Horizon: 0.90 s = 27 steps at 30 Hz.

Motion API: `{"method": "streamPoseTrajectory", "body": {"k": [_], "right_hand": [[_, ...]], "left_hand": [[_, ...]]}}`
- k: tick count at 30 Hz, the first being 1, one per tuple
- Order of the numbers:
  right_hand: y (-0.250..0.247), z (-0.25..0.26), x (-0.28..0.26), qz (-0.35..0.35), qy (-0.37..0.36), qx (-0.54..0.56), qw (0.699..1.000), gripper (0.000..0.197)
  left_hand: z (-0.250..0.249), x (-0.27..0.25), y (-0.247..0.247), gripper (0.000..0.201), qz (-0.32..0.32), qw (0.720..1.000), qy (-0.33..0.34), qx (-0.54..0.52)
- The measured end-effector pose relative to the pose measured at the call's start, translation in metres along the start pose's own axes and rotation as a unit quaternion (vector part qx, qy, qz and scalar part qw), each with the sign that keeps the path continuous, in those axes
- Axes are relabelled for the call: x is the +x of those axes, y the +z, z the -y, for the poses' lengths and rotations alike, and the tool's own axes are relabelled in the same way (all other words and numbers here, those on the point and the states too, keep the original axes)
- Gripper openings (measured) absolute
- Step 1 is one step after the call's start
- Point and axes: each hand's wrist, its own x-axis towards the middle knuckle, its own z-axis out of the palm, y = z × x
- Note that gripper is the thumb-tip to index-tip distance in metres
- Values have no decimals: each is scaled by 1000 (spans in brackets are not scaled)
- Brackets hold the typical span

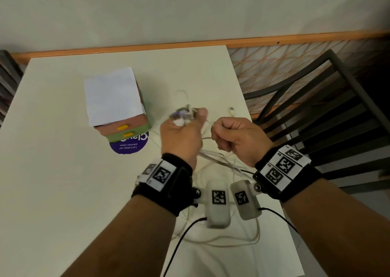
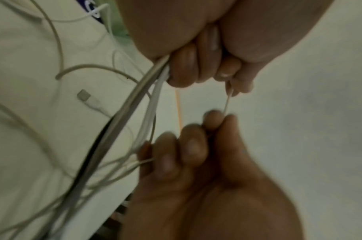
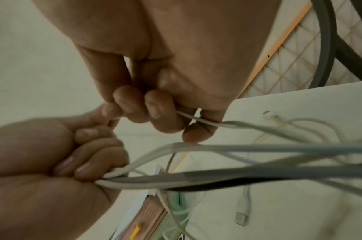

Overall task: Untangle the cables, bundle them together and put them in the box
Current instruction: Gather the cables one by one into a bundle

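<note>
Several white and grey cables [image 1: 219,160] lie tangled on the white table [image 1: 63,171]. My left hand [image 1: 181,133] grips a bunch of them in its fist, and plug ends [image 1: 184,113] poke out above the fingers. In the left wrist view the gripped cables [image 2: 155,84] run down out of my left hand [image 2: 188,69]. My right hand [image 1: 230,137], close on the right, pinches one thin white cable [image 3: 196,119] that stretches tight between the two hands. The box [image 1: 115,101], a small drawer stack under white paper, stands to the left.
A loose USB plug [image 1: 232,111] lies just beyond my right hand. Under the box is a purple round sticker [image 1: 128,146]. More cable loops [image 1: 221,242] trail near the table's front edge. A dark chair [image 1: 327,108] stands right of the table.
</note>
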Motion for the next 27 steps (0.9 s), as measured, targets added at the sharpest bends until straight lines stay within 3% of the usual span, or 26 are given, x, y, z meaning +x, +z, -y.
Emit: {"method": "streamPoseTrajectory", "body": {"k": [2,3,5,7,8,11,13,17,19,21,22,26,27], "right_hand": [[-6,-1,-2,-8,5,-6,1000,26],[-9,-2,-3,-16,5,-5,1000,27],[-8,-4,-4,-21,1,16,1000,26],[-2,-3,-3,-13,-5,54,998,24],[1,-2,-2,-7,-7,63,998,23],[0,-4,-1,-10,1,36,999,24],[-7,-7,-2,-22,13,28,999,24],[-5,-7,-2,-18,4,68,998,17],[-4,-8,-1,-11,3,65,998,20],[-8,-11,-2,-20,13,46,999,24],[-11,-13,-2,-26,19,42,999,24],[-11,-12,-5,-18,9,92,996,18],[-10,-11,-6,-12,6,102,995,19]], "left_hand": [[-2,16,-7,24,-86,993,-34,-73],[0,20,-9,26,-84,993,-36,-78],[3,15,-8,25,4,999,-13,-39],[4,-2,-3,8,109,993,21,37],[5,-5,-1,10,112,992,37,52],[-2,8,-1,10,-3,1000,17,-26],[-3,17,-5,15,-11,997,6,-72],[3,-7,5,10,138,986,55,70],[0,-1,8,8,56,997,40,36],[-5,13,5,29,-29,998,1,-52],[-5,19,2,38,-29,998,-8,-52],[0,-1,9,10,137,982,52,121],[1,-4,13,10,128,982,64,127]]}}
